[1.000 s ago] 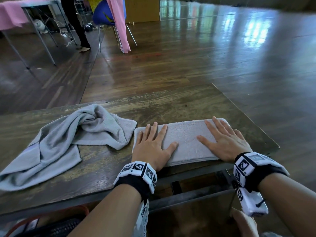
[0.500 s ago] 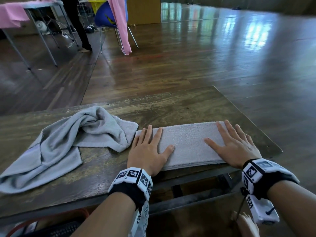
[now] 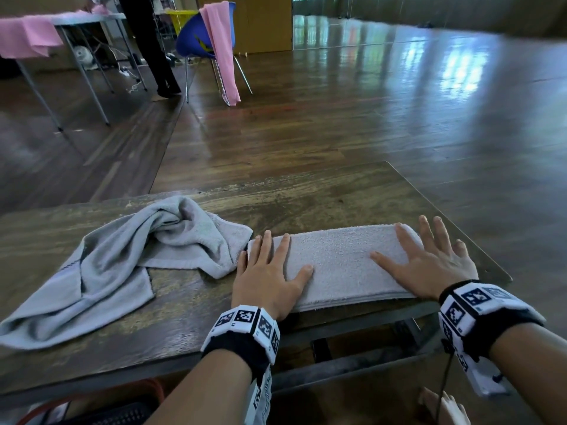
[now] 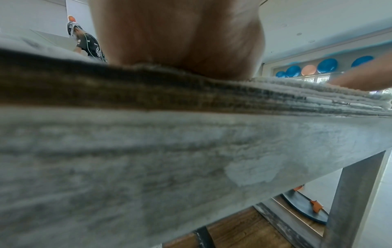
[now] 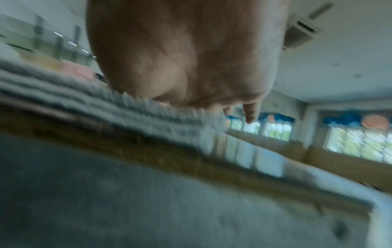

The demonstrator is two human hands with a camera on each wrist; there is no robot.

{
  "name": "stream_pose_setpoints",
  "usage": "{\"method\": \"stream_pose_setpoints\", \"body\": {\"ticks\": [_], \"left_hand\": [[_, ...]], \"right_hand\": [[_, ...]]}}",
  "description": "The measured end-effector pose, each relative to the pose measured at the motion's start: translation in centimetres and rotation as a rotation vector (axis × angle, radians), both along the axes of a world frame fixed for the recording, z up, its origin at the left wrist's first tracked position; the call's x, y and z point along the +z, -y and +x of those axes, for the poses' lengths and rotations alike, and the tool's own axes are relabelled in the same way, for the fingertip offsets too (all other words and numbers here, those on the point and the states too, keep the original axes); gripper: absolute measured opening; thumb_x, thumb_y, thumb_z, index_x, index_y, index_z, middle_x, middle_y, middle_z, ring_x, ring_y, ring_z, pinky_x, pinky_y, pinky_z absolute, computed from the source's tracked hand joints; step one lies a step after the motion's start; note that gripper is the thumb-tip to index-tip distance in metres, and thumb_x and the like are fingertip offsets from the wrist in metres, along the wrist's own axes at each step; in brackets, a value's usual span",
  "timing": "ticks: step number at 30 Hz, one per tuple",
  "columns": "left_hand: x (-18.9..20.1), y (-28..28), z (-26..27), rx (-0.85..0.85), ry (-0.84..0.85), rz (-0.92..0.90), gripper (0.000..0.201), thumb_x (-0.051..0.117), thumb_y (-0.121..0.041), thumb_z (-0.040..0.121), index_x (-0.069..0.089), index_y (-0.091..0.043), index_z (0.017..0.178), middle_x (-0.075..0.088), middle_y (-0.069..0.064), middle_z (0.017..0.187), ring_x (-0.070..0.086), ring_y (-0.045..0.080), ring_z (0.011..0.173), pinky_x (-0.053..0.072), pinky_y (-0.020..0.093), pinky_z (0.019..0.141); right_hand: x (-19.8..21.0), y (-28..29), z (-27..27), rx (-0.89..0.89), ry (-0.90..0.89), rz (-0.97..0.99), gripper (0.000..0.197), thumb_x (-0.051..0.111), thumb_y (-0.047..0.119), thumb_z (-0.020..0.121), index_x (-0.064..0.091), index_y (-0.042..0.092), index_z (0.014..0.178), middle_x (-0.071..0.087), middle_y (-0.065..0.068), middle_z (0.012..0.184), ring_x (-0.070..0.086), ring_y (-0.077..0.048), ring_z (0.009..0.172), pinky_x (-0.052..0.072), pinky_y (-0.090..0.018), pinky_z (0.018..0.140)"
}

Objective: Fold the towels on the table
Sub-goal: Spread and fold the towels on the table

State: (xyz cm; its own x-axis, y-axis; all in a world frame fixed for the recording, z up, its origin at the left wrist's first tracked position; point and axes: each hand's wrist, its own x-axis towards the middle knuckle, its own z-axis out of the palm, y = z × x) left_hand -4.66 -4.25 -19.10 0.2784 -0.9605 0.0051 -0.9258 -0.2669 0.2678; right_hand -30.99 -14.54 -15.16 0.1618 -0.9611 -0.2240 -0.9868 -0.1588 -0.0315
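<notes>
A folded grey towel (image 3: 339, 265) lies as a long flat strip near the front right of the wooden table (image 3: 306, 197). My left hand (image 3: 270, 271) lies flat on its left end, fingers straight and spread. My right hand (image 3: 429, 262) lies flat on its right end, fingers spread past the towel's far corner. A second grey towel (image 3: 116, 265) sits crumpled on the table to the left, touching the folded one's left end. In the left wrist view my left hand's palm (image 4: 180, 42) presses on the folded towel's layered edge (image 4: 297, 94). The right wrist view is blurred.
The table's right edge (image 3: 460, 222) runs close beside my right hand. Beyond the table, a blue chair (image 3: 199, 41) with a pink cloth (image 3: 222, 50) draped on it, another table (image 3: 76, 23) with pink cloth, and a person's legs (image 3: 153, 47) stand on the wood floor.
Both hands have slid apart along the folded towel, the left toward its left end and the right toward its right end. The crumpled towel has not moved.
</notes>
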Motion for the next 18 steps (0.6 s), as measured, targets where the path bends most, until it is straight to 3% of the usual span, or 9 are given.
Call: {"method": "stream_pose_setpoints", "body": {"ticks": [2,4,7,10,12,15,18], "left_hand": [[0.0,0.1,-0.2,0.026,0.009,0.003,0.086,0.008,-0.084,0.079,-0.002,-0.043,0.155,-0.010,-0.008,0.166,-0.013,0.013,0.152,-0.009,0.040,0.123],[0.1,0.1,-0.5,0.048,0.026,0.008,0.087,0.009,-0.082,0.080,-0.001,-0.041,0.155,-0.007,-0.005,0.166,-0.010,0.015,0.152,-0.010,0.042,0.122],[0.5,-0.1,-1.2,0.119,0.051,0.005,0.086,0.011,-0.079,0.082,0.001,-0.036,0.157,-0.001,-0.001,0.167,-0.004,0.020,0.153,-0.007,0.044,0.123],[1.4,-0.4,-1.8,0.183,0.097,0.066,0.085,0.013,-0.075,0.086,0.003,-0.031,0.158,0.006,0.005,0.166,0.003,0.025,0.152,-0.001,0.045,0.123],[2.7,-0.4,-2.4,0.204,0.127,0.120,0.086,0.019,-0.074,0.087,0.008,-0.027,0.158,0.014,0.010,0.164,0.011,0.028,0.150,0.006,0.044,0.122],[4.7,0.0,-3.3,0.240,0.139,0.152,0.085,0.030,-0.073,0.086,0.035,-0.017,0.150,0.039,0.013,0.150,0.033,0.029,0.140,0.021,0.042,0.115],[6.6,-0.4,-4.3,0.243,0.146,0.192,0.068,0.037,-0.066,0.088,0.060,-0.014,0.127,0.050,0.012,0.136,0.047,0.030,0.125,0.029,0.042,0.108]], "right_hand": [[1.5,-0.6,1.2,0.083,-0.065,-0.147,0.092,0.020,0.086,0.083,0.014,0.033,0.158,0.010,-0.014,0.165,0.008,-0.031,0.152,0.022,-0.049,0.119],[3.0,-1.9,2.7,0.299,-0.053,-0.333,0.072,0.041,0.068,0.089,0.041,0.024,0.146,0.036,-0.012,0.143,0.033,-0.027,0.133,0.040,-0.042,0.109],[3.9,-4.7,4.6,0.595,0.067,-0.282,0.052,0.044,0.057,0.091,0.049,0.027,0.134,0.048,-0.001,0.121,0.044,-0.018,0.114,0.044,-0.036,0.099],[2.9,-7.0,4.8,0.593,0.161,-0.037,0.053,0.045,0.058,0.092,0.035,0.036,0.140,0.046,0.006,0.119,0.046,-0.014,0.111,0.044,-0.032,0.090],[2.3,-7.4,4.8,0.575,0.162,-0.007,0.059,0.050,0.056,0.092,0.028,0.037,0.143,0.040,0.004,0.123,0.045,-0.014,0.114,0.044,-0.031,0.090],[2.2,-6.7,4.5,0.578,0.153,-0.053,0.066,0.053,0.051,0.092,0.024,0.034,0.149,0.033,-0.001,0.134,0.042,-0.020,0.126,0.044,-0.035,0.101],[2.4,-5.6,3.7,0.593,0.108,-0.051,0.081,0.056,0.052,0.090,0.012,0.034,0.156,0.011,-0.004,0.158,0.022,-0.026,0.147,0.032,-0.041,0.117]]}}
